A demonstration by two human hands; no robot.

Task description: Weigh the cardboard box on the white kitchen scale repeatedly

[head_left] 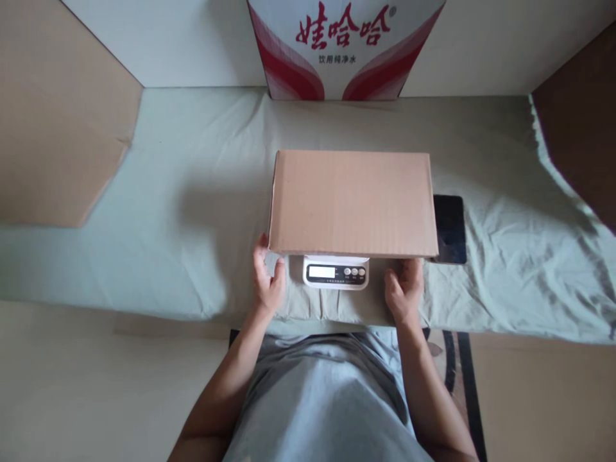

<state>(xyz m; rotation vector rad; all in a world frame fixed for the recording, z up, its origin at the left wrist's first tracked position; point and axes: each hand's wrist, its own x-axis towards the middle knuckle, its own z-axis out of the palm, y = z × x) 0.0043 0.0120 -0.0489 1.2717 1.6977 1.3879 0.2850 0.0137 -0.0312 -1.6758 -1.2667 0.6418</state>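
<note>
We hold a box over a scale, one hand at each near corner.

Our left hand cups the box's near left corner, thumb up along the side and fingers curled under the edge; our right hand sits at the near right corner, fingers tucked beneath the box, so we cannot tell how far they are spread. The box lies flat, closed side up, covering most of the scale; only the scale's display and buttons show below the near edge. We cannot tell whether the box rests on the scale. A dark tablet peeks out just right of the box on the green cloth. A printed carton stands at the far wall.
</note>
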